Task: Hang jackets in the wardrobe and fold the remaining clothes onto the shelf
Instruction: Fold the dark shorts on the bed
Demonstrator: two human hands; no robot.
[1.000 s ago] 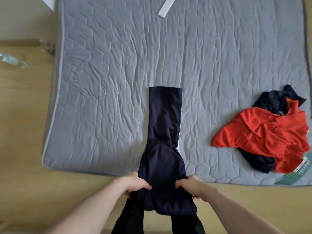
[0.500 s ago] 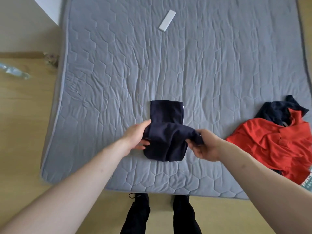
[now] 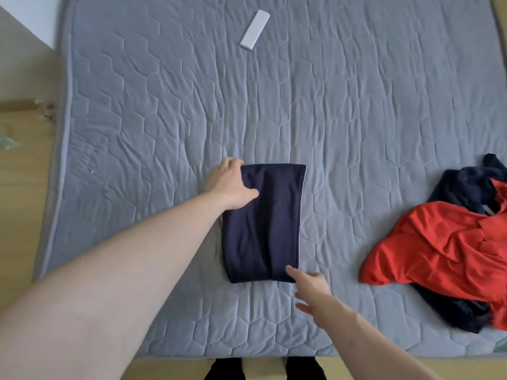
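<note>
Navy garment folded into a neat rectangle, flat on the grey quilted mattress, near its front edge and roughly centred left to right. Thin white piping along the garment's right edge.

Left hand on the garment's far-left corner, thumb lying on the fabric, fingers extended past the far edge, partly hidden; pressing, not gripping. Right hand at the garment's near-right corner, fingers straight and spread, one fingertip touching the corner, holding nothing. Hands apart, at opposite corners of the garment.

Right of the garment, well apart: crumpled red shirt on top of dark navy clothes, pile reaching the frame's right edge. Dark cloth showing both behind and in front of the red shirt.

Beyond the garment, well apart: white flat bar, lying at a slant on the mattress; cannot tell what.

Left of the garment, past the mattress edge: wooden floor, small blurred debris near the mattress corner. In front of the garment, below the mattress edge: two dark trouser legs of the person, on the floor.
</note>
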